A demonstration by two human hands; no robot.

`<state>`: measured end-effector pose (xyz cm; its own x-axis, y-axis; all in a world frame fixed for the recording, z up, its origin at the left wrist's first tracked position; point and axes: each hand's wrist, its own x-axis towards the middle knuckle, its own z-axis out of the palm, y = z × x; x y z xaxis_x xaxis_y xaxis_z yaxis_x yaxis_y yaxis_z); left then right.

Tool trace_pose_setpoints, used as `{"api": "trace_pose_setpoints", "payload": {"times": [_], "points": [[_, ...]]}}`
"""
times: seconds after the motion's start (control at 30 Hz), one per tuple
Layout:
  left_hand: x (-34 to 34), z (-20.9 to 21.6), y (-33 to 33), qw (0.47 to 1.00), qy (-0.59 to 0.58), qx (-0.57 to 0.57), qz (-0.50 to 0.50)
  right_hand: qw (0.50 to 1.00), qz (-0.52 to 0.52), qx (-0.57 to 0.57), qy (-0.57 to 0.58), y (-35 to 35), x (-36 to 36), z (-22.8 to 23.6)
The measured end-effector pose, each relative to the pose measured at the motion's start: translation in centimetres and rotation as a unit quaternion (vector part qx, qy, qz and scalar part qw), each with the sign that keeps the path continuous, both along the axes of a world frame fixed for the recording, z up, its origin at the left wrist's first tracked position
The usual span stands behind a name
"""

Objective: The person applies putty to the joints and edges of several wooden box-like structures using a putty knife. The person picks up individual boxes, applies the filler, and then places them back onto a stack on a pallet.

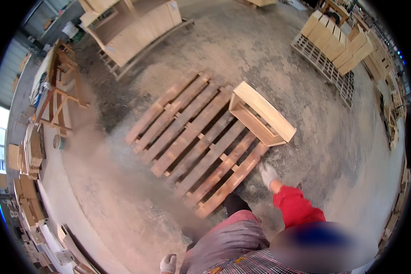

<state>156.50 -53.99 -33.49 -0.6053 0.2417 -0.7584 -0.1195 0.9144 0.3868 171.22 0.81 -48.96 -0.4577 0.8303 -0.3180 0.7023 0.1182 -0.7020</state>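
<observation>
Pallet (197,142) of weathered wood lies flat on the concrete floor (306,91), its long boards running from 7 o'clock to 1 o'clock, and one pale wooden box frame (261,114) rests on its far right corner. From the person's gloved right hand (268,174), the box is at about 12 o'clock and near, the pallet's near end just beside it at 9 o'clock; this hand is the nearer one and holds nothing, fingers loosely open. One gloved left hand (168,263) hangs low at 7 o'clock, well apart from the other, also holding nothing.
</observation>
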Motion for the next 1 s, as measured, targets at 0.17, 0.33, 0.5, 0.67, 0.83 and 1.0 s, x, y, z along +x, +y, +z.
{"api": "trace_pose_setpoints", "payload": {"times": [0.17,0.33,0.5,0.67,0.83,1.0], "points": [[1.6,-2.4,-13.2,0.996,0.035,0.052,0.056,0.872,-0.141,-0.462,0.082,-20.4,-2.7,5.8],[4.1,-2.7,-30.0,0.965,0.027,0.137,0.22,0.81,-0.081,-0.578,0.056,-34.9,-10.2,8.9],[7.9,-8.2,-41.5,0.791,0.074,0.203,0.572,0.811,0.029,-0.582,0.052,-41.4,-20.5,14.2],[1.9,-8.1,-37.4,0.681,0.02,0.259,0.685,0.785,0.063,-0.614,0.048,-43.8,-27.6,13.5],[-10.8,-6.3,-30.3,0.731,0.024,0.337,0.593,0.788,0.03,-0.612,0.059,-43.2,-34.3,12.3],[-30.2,-5.5,-27.2,0.769,0.06,0.415,0.483,0.809,-0.001,-0.576,0.121,-38.2,-44.4,11.2]]}}
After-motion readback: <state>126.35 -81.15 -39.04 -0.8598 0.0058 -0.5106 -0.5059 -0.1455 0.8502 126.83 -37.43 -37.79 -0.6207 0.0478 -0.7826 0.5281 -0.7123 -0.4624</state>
